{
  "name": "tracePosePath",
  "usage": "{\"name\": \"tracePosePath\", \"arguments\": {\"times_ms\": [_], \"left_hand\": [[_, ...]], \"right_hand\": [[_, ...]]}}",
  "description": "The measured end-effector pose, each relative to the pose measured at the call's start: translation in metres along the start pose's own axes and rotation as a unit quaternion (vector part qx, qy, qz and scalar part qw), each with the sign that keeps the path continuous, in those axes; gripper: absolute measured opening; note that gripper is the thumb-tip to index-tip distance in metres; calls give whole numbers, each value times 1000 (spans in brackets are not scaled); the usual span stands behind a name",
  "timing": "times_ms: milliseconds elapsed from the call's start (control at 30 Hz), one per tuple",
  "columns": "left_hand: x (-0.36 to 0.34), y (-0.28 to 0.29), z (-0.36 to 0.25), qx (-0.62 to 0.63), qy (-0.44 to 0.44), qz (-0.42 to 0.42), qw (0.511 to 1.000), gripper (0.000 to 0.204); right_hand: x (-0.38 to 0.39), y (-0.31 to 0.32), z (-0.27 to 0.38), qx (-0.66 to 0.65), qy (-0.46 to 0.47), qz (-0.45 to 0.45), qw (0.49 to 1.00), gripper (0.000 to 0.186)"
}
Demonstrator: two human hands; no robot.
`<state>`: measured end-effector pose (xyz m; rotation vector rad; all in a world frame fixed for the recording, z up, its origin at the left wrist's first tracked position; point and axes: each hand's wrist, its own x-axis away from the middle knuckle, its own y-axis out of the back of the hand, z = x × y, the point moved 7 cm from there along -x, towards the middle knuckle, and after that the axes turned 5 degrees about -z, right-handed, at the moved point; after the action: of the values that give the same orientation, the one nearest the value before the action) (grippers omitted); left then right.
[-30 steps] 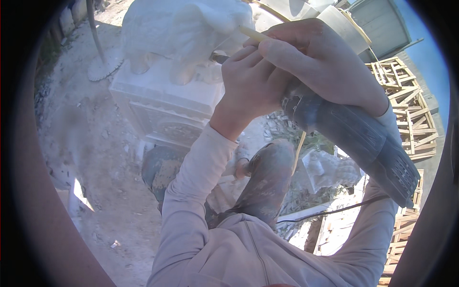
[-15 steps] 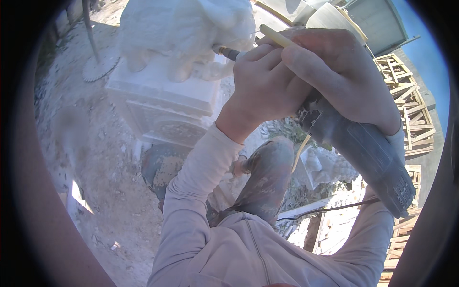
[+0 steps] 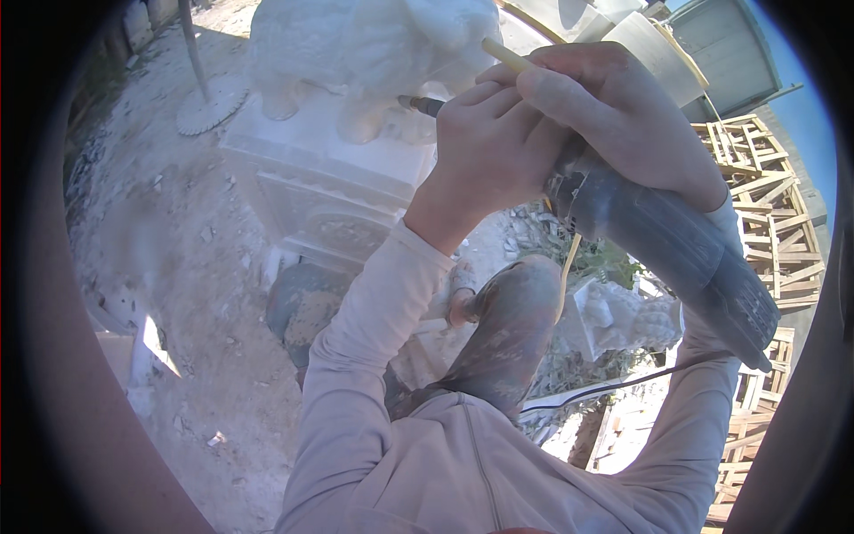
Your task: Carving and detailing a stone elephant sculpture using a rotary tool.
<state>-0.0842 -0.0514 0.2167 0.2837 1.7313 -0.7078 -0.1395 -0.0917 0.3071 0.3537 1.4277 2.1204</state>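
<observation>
A dark grey power grinder [image 3: 663, 227] slants across the view, its back end towards the lower right. My left hand [image 3: 498, 147] is closed around its front part, and the narrow working tip [image 3: 406, 102] sticks out past the fingers. Over the top, my right hand [image 3: 614, 116] grips the tool, with a thin pale yellow tube [image 3: 505, 54] held under its thumb. The tip is at the lower part of a white stone carving [image 3: 329, 53]; whether it touches, I cannot tell. Beneath the carving is a white block-shaped pedestal [image 3: 325, 165] with carved panels.
A dark cord [image 3: 614, 386] runs from my right sleeve area past my knee [image 3: 516, 303]. White rubble and another pale carved piece [image 3: 623, 316] lie to the right. Stacked wooden frames [image 3: 769, 205] stand farther right. A round toothed base with a pole [image 3: 212, 105] is at the far left.
The carving and pedestal appear farther right and slightly lower in the picture. Relative to the stone, the tip has shifted left. The grinder's back end sits slightly higher; both hands keep their hold.
</observation>
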Motion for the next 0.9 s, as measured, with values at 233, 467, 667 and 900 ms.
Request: {"name": "tracePosePath", "arguments": {"times_ms": [233,467,667,900], "left_hand": [[1,0,0,17,2,-10,1000,17],[0,-1,2,25,9,-3,1000,18],[-7,0,-6,36,-12,-31,999,16],[-21,7,-31,35,-41,-44,998,13]], "right_hand": [[-2,-6,-2,-69,39,-23,997,36],[-1,-2,-3,-38,42,-29,998,37],[9,7,17,1,26,-30,999,35],[47,16,29,-45,-5,-75,996,37]]}}
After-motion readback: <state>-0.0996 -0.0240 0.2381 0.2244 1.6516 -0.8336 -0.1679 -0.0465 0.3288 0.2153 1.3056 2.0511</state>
